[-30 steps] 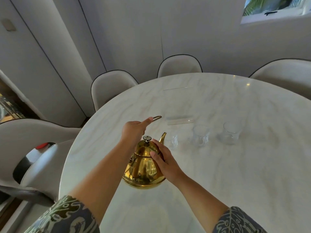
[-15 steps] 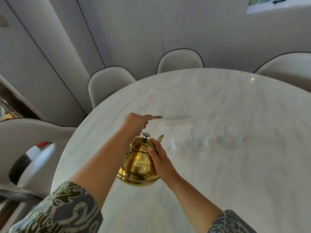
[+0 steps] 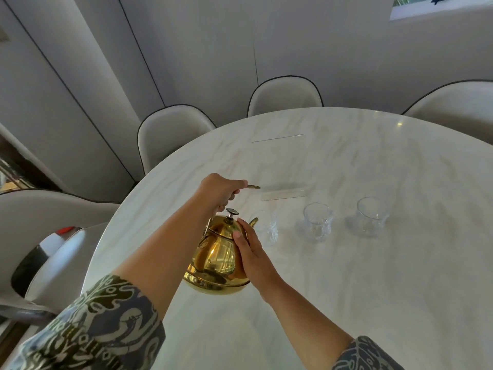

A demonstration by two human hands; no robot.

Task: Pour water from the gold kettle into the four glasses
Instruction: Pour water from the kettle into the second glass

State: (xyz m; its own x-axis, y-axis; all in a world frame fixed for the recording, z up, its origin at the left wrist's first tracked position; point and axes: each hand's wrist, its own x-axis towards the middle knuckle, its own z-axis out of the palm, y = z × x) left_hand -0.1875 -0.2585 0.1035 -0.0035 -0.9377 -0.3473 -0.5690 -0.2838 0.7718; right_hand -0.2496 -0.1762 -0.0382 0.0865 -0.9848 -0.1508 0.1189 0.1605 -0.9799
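The gold kettle (image 3: 216, 259) is held above the white marble table (image 3: 373, 276), tilted forward with its spout over a clear glass (image 3: 266, 229). My left hand (image 3: 220, 192) is closed around the kettle's raised handle. My right hand (image 3: 249, 252) lies flat against the kettle's right side, fingers near the lid. Two more clear glasses stand in a row to the right: the middle one (image 3: 317, 221) and the far one (image 3: 372, 216). I see only three glasses; any other is hidden. Water in the glasses cannot be told.
A flat clear acrylic stand (image 3: 284, 193) lies just behind the glasses, with its thin upper edge (image 3: 278, 138) farther back. Cream chairs (image 3: 170, 134) ring the table's far and left sides. The table's curved edge runs close on the left.
The kettle has tipped further forward and its spout has come nearer the leftmost glass. The view has shifted slightly; both hands keep their grip.
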